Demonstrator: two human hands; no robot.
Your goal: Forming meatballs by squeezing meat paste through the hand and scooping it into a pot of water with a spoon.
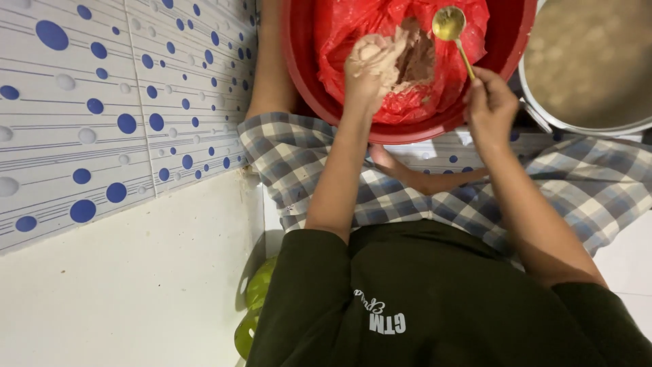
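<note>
Cupping pale paste [370, 51], left hand [367, 71] raised over red basin [302, 61], right hand [490, 102] grip pinching gold spoon [449, 24]

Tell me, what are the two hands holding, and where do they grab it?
The right hand holds a gold spoon by the end of its handle. The left hand cups a lump of pale paste in its fingers.

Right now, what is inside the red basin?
The red basin holds a crumpled red plastic bag with pale brownish paste in it. The left hand and the bag cover whatever lies beneath.
</note>
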